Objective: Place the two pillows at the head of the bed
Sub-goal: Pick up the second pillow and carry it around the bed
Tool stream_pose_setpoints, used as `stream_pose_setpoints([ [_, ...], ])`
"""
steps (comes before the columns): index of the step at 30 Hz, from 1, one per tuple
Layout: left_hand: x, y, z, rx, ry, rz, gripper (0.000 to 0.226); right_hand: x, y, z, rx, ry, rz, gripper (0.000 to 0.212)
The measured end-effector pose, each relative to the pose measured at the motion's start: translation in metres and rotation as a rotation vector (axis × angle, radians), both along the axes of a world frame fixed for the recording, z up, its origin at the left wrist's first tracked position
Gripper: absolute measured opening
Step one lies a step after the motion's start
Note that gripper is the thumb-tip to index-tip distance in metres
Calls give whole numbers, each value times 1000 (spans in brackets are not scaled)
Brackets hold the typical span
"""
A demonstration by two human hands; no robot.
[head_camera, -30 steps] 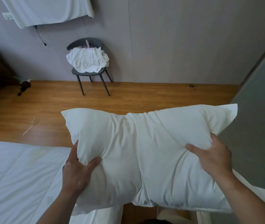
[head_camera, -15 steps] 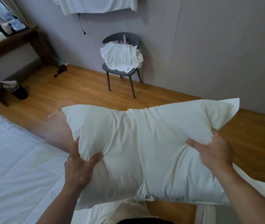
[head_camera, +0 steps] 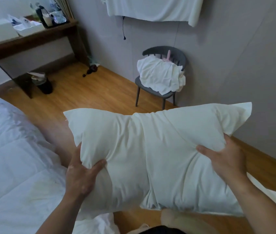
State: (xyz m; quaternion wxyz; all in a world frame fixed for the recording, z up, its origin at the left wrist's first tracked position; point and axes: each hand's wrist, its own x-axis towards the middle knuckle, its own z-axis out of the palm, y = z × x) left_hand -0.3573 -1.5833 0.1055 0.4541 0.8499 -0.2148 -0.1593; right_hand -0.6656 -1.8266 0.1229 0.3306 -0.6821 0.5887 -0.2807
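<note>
I hold one white pillow up in the air in front of me, lengthwise from left to right, over the wooden floor beside the bed. My left hand pinches its lower left side. My right hand grips its right side, thumb on top. The bed with a white quilt lies at the left, its edge just left of my left hand. A second pillow is not visible.
A grey chair piled with white cloth stands against the wall ahead. A dark wooden desk with boxes and bottles is at the far left, a black bin under it. White cloth hangs on the wall.
The view has swung left: the chair has shifted right, and the desk and more of the bed have come into sight. Both hands keep the same grip on the pillow.
</note>
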Motion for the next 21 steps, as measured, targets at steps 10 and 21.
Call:
stream_pose_setpoints([
  [10, 121, -99, -8, 40, -6, 294, 84, 203, -179, -7, 8, 14, 308, 62],
  [21, 238, -162, -1, 78, -1, 658, 90, 447, -298, -10, 30, 15, 631, 67],
])
